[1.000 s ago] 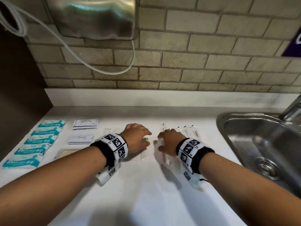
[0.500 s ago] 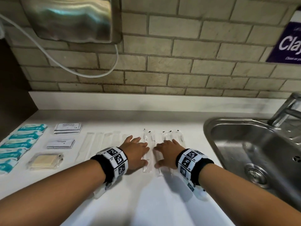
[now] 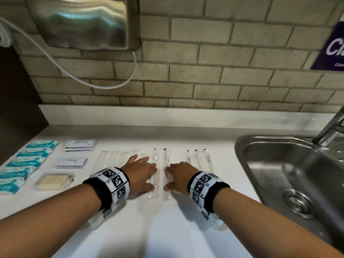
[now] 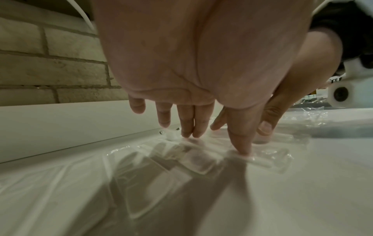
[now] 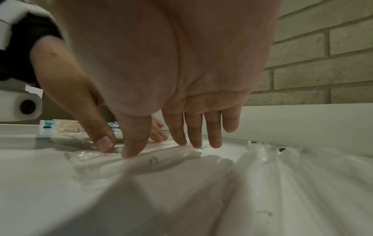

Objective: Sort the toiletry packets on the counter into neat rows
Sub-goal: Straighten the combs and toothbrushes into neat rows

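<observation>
Both hands are laid palm down on the white desk [image 3: 167, 229], left of the steel sink [image 3: 290, 174]. The left hand [image 3: 138, 173] is spread with fingers straight, fingertips [image 4: 186, 133] pressed on the clear long packets [image 3: 155, 175]; its grip is apart, nothing clasped. The right hand [image 3: 181, 176], nearer the sink, is likewise flat, fingers [image 5: 196, 140] extended onto a neighbouring clear packet [image 3: 166, 175]; its grip is also apart. Three further clear packets [image 3: 200, 159] are lined up between the right hand and the sink. Farthest from the sink, teal packets [image 3: 28, 162] are ranged in a column, with white sachets [image 3: 81, 145] and a cream bar [image 3: 53, 181] beside them. A brick wall [image 3: 223, 71] is seen behind the sink, bearing a steel dispenser [image 3: 83, 21] and a white cable [image 3: 74, 79]
</observation>
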Action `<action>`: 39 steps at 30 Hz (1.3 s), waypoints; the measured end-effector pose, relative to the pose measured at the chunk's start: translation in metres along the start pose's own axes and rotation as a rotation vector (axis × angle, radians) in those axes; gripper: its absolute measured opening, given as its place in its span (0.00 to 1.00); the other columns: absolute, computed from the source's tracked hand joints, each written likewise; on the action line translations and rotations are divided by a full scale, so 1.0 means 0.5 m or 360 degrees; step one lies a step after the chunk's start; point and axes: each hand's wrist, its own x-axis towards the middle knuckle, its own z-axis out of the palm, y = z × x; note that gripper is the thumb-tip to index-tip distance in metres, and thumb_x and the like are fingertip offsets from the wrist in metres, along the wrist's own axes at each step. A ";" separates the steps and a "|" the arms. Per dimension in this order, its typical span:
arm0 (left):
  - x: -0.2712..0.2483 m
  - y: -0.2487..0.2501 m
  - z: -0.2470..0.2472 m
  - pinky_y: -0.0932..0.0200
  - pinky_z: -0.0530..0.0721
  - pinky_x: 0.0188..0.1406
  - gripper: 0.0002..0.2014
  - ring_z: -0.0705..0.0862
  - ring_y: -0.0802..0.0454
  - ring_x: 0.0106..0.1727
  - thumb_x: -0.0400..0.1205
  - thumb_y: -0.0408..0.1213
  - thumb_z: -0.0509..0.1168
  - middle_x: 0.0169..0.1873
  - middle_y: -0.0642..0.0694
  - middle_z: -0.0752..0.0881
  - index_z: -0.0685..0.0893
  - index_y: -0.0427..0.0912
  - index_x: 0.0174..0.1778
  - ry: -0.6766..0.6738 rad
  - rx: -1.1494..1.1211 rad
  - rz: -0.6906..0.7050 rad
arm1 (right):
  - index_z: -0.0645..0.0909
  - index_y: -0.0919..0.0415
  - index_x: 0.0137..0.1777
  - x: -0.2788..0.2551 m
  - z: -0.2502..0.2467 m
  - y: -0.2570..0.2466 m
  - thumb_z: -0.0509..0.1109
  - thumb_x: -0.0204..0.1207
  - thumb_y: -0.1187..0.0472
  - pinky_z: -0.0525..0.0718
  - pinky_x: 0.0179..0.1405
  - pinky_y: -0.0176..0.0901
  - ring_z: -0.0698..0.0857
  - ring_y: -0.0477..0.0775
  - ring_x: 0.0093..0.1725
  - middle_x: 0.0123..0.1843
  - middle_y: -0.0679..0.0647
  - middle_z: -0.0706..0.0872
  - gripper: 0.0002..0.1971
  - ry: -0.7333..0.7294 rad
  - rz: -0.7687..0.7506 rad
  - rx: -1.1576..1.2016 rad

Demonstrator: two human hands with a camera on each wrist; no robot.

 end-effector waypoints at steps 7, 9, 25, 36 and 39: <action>0.017 0.030 -0.018 0.42 0.36 0.82 0.36 0.44 0.49 0.86 0.81 0.63 0.56 0.85 0.54 0.56 0.61 0.52 0.83 0.0111 -0.0107 0.0052 | 0.66 0.57 0.79 -0.036 -0.010 0.040 0.59 0.82 0.42 0.62 0.80 0.55 0.67 0.61 0.78 0.79 0.57 0.70 0.30 0.0092 0.0079 0.0050; 0.025 0.050 -0.019 0.41 0.36 0.82 0.35 0.45 0.47 0.86 0.81 0.63 0.55 0.85 0.52 0.57 0.61 0.51 0.83 0.0110 -0.0062 0.0095 | 0.71 0.58 0.76 -0.049 -0.018 0.069 0.64 0.79 0.46 0.66 0.77 0.53 0.70 0.60 0.75 0.75 0.57 0.75 0.28 0.0053 0.0166 -0.0020; 0.050 0.070 -0.017 0.38 0.36 0.80 0.34 0.48 0.45 0.86 0.81 0.64 0.55 0.84 0.51 0.59 0.64 0.51 0.82 0.0048 0.0027 0.0095 | 0.74 0.53 0.73 -0.039 0.004 0.068 0.69 0.75 0.41 0.74 0.71 0.55 0.76 0.59 0.70 0.69 0.54 0.81 0.29 0.0017 0.0050 0.0215; 0.076 0.124 -0.047 0.38 0.34 0.80 0.35 0.48 0.45 0.86 0.80 0.66 0.55 0.82 0.50 0.64 0.69 0.49 0.79 0.0031 0.0150 0.0184 | 0.74 0.56 0.74 -0.066 -0.018 0.158 0.75 0.71 0.54 0.59 0.81 0.57 0.72 0.59 0.74 0.71 0.54 0.79 0.30 -0.0151 0.0302 -0.0160; 0.078 0.127 -0.046 0.38 0.34 0.80 0.36 0.48 0.45 0.86 0.80 0.66 0.56 0.82 0.50 0.65 0.68 0.48 0.79 0.0035 0.0161 0.0163 | 0.74 0.55 0.74 -0.062 -0.005 0.152 0.77 0.69 0.51 0.54 0.82 0.59 0.71 0.58 0.76 0.72 0.53 0.79 0.33 -0.0147 0.0254 -0.0128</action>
